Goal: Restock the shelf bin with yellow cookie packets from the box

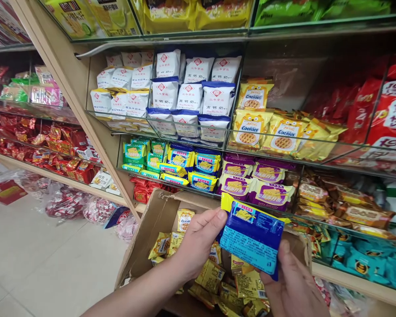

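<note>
Both my hands hold one blue snack packet (251, 237) with yellow ends above an open cardboard box (152, 224). My left hand (198, 242) pinches its upper left corner with thumb and fingers. From below, my right hand (292, 286) grips the lower right edge. The packet's back faces me, tilted down to the right. Several yellow cookie packets (214, 277) lie loose inside the box under my hands. Matching blue packets (198, 169) sit in the glass shelf bin just behind the box.
Glass-fronted shelf bins hold white biscuit packs (188, 94), yellow Cookies packs (267, 130), purple packs (254, 176) and green packs (135, 154). Red bags (389, 110) fill the right. Another shelf with red snacks (46, 145) stands left, bagged goods (69, 202) on the tiled floor.
</note>
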`<state>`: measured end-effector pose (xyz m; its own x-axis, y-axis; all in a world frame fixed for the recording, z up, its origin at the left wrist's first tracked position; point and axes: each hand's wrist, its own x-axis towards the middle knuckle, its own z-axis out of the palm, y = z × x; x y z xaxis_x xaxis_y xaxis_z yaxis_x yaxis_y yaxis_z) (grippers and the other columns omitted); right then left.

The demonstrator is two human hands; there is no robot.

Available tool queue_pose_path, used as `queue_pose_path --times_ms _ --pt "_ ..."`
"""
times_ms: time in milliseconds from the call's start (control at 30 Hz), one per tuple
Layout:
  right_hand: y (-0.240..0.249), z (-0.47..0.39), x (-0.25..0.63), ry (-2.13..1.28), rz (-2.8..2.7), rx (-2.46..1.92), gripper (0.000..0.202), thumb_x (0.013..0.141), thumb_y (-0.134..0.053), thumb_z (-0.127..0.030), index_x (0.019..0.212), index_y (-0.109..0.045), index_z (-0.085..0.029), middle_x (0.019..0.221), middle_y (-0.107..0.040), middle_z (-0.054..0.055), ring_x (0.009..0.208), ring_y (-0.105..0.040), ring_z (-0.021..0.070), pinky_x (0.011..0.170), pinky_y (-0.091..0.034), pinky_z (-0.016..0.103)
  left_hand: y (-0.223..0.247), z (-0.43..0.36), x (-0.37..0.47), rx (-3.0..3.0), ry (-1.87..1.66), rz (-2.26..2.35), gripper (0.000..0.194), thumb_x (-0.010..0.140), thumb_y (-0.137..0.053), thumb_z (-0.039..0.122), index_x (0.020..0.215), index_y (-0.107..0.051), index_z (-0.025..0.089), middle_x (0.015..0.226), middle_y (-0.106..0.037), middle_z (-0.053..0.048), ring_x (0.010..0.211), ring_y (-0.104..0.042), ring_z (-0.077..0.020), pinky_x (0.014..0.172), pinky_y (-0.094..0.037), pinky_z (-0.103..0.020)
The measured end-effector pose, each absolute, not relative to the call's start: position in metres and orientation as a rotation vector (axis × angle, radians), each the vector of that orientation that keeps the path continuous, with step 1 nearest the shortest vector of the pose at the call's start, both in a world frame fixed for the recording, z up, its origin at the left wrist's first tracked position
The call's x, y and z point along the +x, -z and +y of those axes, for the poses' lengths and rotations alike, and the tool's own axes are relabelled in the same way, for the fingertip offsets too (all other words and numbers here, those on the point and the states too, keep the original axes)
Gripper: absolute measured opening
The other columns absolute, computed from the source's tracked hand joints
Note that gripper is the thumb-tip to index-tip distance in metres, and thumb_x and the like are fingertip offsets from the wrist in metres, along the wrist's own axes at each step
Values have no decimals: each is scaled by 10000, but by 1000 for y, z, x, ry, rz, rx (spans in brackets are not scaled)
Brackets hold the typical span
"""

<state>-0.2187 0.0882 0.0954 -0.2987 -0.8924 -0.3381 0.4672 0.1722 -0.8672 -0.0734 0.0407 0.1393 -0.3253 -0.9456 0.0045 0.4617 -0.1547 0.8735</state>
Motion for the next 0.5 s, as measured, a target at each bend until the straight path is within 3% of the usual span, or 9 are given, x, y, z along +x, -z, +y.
queue_pose_path --times_ms 133,267,500 --pt "-103 91 -217 1420 1435 -611 434 675 -627 -570 926 -641 -215 908 -709 34 862 -639 201 639 -531 223 -138 41 -74 713 1703 -987 279 772 -625 435 892 -735 209 823 -739 -21 764 -626 -168 747 -432 -256" --pt "-104 90 -221 1394 1583 -762 436 665 -606 -600 835 -672 -205 907 -711 55 839 -646 223 589 -531 243 -136 41 -73 734 1705 -954 291 732 -658 459 831 -744 199 761 -735 -18 717 -608 -156 716 -427 -243" --pt "-107 92 -213 1345 1422 -554 392 723 -583 -524 984 -633 -236 896 -712 23 849 -649 214 557 -532 254 -135 40 -72 746 1705 -910 267 734 -663 437 788 -742 188 725 -727 -16 660 -596 -143 659 -419 -229"
